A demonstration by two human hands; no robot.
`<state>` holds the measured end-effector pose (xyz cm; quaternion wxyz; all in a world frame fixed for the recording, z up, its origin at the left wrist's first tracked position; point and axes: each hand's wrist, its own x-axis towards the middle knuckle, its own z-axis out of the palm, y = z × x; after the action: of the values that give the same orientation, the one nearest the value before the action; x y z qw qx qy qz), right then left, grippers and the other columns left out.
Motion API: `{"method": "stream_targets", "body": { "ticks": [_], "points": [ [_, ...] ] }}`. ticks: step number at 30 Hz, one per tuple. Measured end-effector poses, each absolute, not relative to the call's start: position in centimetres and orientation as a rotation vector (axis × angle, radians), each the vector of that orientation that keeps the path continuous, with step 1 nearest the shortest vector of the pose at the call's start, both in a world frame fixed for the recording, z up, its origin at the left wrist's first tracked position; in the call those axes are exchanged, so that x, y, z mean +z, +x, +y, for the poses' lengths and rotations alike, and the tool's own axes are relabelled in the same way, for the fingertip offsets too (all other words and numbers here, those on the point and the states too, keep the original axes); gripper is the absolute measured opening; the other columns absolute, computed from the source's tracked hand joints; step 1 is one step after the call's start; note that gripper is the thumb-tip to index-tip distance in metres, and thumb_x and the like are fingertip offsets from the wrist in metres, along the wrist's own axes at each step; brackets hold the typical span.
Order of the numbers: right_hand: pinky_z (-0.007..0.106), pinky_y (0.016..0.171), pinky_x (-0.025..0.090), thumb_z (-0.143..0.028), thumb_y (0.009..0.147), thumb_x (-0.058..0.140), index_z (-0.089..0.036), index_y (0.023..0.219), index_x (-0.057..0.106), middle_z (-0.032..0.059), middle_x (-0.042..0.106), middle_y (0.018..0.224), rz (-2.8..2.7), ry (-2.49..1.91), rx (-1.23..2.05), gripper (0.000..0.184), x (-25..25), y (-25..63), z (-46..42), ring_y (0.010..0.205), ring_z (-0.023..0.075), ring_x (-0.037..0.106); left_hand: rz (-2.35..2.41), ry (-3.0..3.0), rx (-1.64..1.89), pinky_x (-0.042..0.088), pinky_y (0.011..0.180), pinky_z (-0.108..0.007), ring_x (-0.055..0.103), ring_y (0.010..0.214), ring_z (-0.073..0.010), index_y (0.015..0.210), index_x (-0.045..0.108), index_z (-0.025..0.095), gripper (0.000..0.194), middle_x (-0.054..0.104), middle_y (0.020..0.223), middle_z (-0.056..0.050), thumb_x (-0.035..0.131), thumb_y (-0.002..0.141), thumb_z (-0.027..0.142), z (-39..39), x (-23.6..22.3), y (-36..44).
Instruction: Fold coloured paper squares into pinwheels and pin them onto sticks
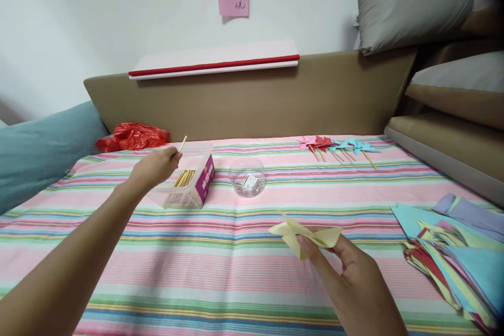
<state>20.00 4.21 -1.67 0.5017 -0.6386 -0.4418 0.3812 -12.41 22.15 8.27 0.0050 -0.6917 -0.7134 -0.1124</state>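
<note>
Over a clear plastic box (pixel 192 195) with a purple label, my left hand (pixel 157 167) is closed around a thin wooden stick (pixel 183 143), whose tip points upward. More wooden sticks (pixel 185 178) lie inside that box. My right hand (pixel 354 273) pinches a pale yellow paper pinwheel (pixel 291 231) at its centre, thumb in front, with the folded blades spreading out to both sides. Between the hands, farther back, stands a round clear tub (pixel 247 178) holding small shiny pieces and a white slip, too small to make out.
Several finished pinwheels on sticks (pixel 334 147), pink, red and light blue, lie at the back right. Cut coloured paper (pixel 452 252) is piled at the right. A red plastic bag (pixel 136 137) sits at the back left, beside a blue-grey cushion (pixel 47 147). Striped cloth (pixel 220 283) covers the surface.
</note>
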Motion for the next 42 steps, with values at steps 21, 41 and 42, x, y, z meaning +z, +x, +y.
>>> {"method": "stream_targets", "body": {
  "ticks": [21,41,42],
  "points": [
    [0.035,0.083,0.057,-0.046,0.082,0.079,-0.026,0.097,0.078,0.0058,0.077,0.100,-1.012,-0.844,1.418,0.024,0.0,19.8,2.3,0.096,0.0246,0.069,-1.948,-3.206,-1.738,0.034,0.062,-0.032,0.046,0.065,-0.0180,0.078,0.054,0.026,0.038,0.053,0.073,0.000,0.038,0.106,0.046,2.2,0.8,-0.1],
    [0.041,0.084,0.059,-0.032,0.096,0.065,-0.029,0.096,0.073,0.0068,0.079,0.097,-1.456,-0.710,0.630,0.008,1.0,17.2,0.8,0.096,0.0270,0.072,-1.909,-3.220,-1.906,0.052,0.063,-0.035,0.059,0.069,-0.0226,0.087,0.070,0.027,0.039,0.068,0.079,-0.007,0.048,0.096,0.058,2.6,-2.5,0.3],
    [0.041,0.084,0.058,-0.032,0.095,0.065,-0.029,0.095,0.072,0.0070,0.079,0.098,-1.457,-0.714,0.629,0.007,1.0,17.1,0.8,0.097,0.0272,0.071,-1.867,-3.236,-1.882,0.053,0.063,-0.036,0.060,0.069,-0.0228,0.087,0.070,0.027,0.039,0.069,0.080,-0.007,0.048,0.097,0.057,2.5,-2.0,0.1]
  ]
}}
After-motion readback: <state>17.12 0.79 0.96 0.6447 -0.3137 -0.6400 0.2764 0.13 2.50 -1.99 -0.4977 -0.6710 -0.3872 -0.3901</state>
